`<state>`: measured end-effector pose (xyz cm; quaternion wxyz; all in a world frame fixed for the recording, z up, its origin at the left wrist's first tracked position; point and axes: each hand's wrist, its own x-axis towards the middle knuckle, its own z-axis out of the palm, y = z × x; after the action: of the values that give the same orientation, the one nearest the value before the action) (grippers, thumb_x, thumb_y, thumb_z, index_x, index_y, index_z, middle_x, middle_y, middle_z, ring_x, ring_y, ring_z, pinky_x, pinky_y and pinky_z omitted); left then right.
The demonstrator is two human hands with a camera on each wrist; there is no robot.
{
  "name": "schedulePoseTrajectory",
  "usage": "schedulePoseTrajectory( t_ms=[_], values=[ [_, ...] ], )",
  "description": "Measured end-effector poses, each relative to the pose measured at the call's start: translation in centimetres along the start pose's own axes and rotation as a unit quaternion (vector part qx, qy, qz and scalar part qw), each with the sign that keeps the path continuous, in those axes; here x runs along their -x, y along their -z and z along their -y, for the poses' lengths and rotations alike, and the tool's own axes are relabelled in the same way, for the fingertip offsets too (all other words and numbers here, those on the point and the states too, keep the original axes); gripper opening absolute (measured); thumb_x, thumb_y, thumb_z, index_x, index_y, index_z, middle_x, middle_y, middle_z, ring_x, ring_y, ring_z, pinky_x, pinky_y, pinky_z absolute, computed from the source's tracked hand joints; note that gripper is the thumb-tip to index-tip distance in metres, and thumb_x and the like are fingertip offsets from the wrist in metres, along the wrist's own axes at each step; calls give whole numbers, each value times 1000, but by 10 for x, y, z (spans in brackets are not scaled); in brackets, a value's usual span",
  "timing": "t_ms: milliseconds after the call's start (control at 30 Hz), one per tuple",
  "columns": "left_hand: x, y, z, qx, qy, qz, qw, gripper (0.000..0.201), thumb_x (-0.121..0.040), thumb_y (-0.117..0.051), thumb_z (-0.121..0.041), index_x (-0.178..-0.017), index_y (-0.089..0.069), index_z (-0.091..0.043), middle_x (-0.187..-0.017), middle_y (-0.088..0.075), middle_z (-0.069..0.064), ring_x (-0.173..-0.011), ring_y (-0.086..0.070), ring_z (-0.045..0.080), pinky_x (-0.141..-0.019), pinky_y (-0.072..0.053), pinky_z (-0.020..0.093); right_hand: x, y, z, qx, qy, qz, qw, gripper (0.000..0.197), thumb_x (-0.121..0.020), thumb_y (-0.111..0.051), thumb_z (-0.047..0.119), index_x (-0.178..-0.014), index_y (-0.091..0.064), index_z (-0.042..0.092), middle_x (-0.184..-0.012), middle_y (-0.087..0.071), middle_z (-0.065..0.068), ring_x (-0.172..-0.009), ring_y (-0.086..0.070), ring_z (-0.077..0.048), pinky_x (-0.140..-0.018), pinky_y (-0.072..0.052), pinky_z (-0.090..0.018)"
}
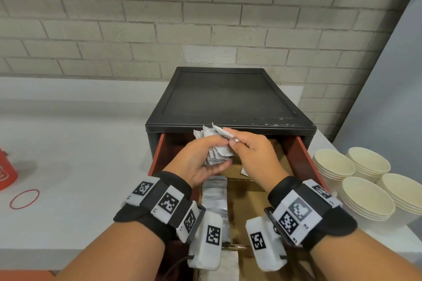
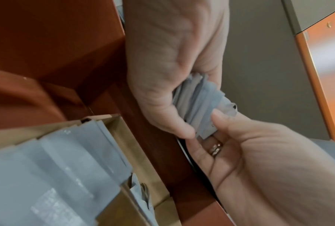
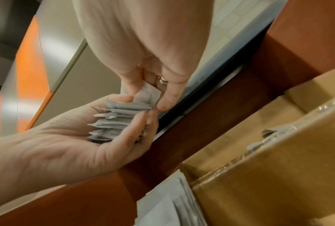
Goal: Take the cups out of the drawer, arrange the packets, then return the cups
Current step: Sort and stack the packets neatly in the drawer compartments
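Over the open red-brown drawer [image 1: 299, 155], my left hand [image 1: 215, 152] grips a fanned bundle of small white packets [image 1: 206, 133]. My right hand [image 1: 229, 136] pinches one packet [image 1: 219, 129] at the bundle's top. The left wrist view shows the left hand [image 2: 193, 107] around the bundle [image 2: 207, 94], with the right hand [image 2: 209, 130] touching it. In the right wrist view the right hand [image 3: 149, 96] pinches a packet above the bundle [image 3: 112, 122] in the left hand [image 3: 135, 110]. More packets [image 1: 214, 194] lie in the drawer. Stacks of cream paper cups [image 1: 367, 198] stand on the counter to the right.
The drawer slides out of a black cabinet [image 1: 228, 98] against a brick wall. Cardboard dividers [image 1: 246, 198] split the drawer. On the white counter [image 1: 80, 143] to the left lie a red rubber band [image 1: 24, 198] and a red container [image 1: 6, 173] at the frame edge.
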<state>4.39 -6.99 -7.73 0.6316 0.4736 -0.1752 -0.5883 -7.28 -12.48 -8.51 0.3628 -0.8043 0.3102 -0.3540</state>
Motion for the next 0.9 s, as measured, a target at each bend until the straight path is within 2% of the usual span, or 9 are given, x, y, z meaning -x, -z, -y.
schedulePoseTrajectory(
  t_ms=[67, 267, 433, 533, 567, 633, 733, 833, 900],
  values=[
    [-2, 0, 0, 18, -8, 1, 1000, 21, -86, -60, -4, -106, -61, -9, -93, -69, 12, -84, -68, 21, -64, -57, 33, -1, 2, -2, -11, 7, 14, 1000, 34, -96, -46, 8, -127, -58, 17, -111, -58, 17, -100, -53, 7, -81, -36, 7],
    [1, -2, -1, 58, -35, 17, 998, 16, -89, -56, -3, -102, -61, -9, -92, -69, 13, -87, -67, 22, -68, -56, 34, 0, 4, 0, -30, 40, 15, 999, 34, -96, -47, 7, -127, -58, 17, -113, -55, 21, -100, -51, 13, -85, -38, 4],
    [2, -1, -1, 65, -43, 26, 997, 14, -88, -57, -4, -99, -61, -10, -89, -70, 12, -83, -69, 22, -65, -59, 32, 0, 6, -1, -35, 28, -4, 999, 29, -96, -48, 11, -120, -64, 14, -111, -58, 10, -102, -53, 0, -84, -42, -2],
    [1, 0, -1, 73, -48, 19, 996, 24, -87, -57, 0, -108, -57, -10, -99, -68, 15, -88, -67, 25, -65, -59, 34, -4, 9, -1, -72, -33, -73, 994, 21, -95, -49, 10, -102, -68, 9, -99, -61, -1, -86, -54, -10, -75, -47, -22],
    [0, 0, -1, 76, -49, 15, 996, 26, -86, -57, 2, -110, -56, -10, -101, -67, 15, -90, -67, 26, -65, -59, 35, -5, 11, -1, -111, -62, -88, 988, 19, -95, -49, 9, -103, -66, 12, -101, -63, -3, -85, -56, -12, -71, -49, -26],
    [-1, 0, -1, 75, -54, 9, 996, 28, -86, -57, 3, -109, -56, -11, -104, -66, 15, -92, -66, 27, -66, -59, 35, -6, 15, 1, -216, -106, -91, 966, 29, -94, -49, 6, -119, -55, 20, -108, -65, -1, -85, -59, -10, -65, -50, -20],
    [-3, 2, -1, 69, -63, 12, 996, 29, -86, -57, 3, -111, -55, -12, -107, -65, 15, -95, -66, 28, -67, -59, 35, -6, 19, 2, -318, -129, -75, 936, 51, -93, -51, 2, -137, -40, 26, -105, -66, 0, -74, -56, -8, -63, -49, -18],
    [-4, 2, 0, 68, -76, 40, 994, 22, -88, -55, 0, -106, -59, -12, -96, -71, 13, -89, -68, 25, -68, -58, 33, -3, 13, 4, -264, -118, -38, 957, 44, -92, -49, -1, -132, -51, 17, -98, -66, -1, -61, -54, -3, -55, -48, -13],
    [-3, 1, 0, 62, -92, 63, 992, 19, -87, -57, -3, -103, -60, -11, -91, -72, 13, -86, -70, 25, -73, -57, 36, -1, 5, 5, -200, -97, -31, 974, 36, -91, -50, 0, -122, -61, 16, -87, -66, -10, -55, -54, -2, -54, -49, -13]
  ],
)
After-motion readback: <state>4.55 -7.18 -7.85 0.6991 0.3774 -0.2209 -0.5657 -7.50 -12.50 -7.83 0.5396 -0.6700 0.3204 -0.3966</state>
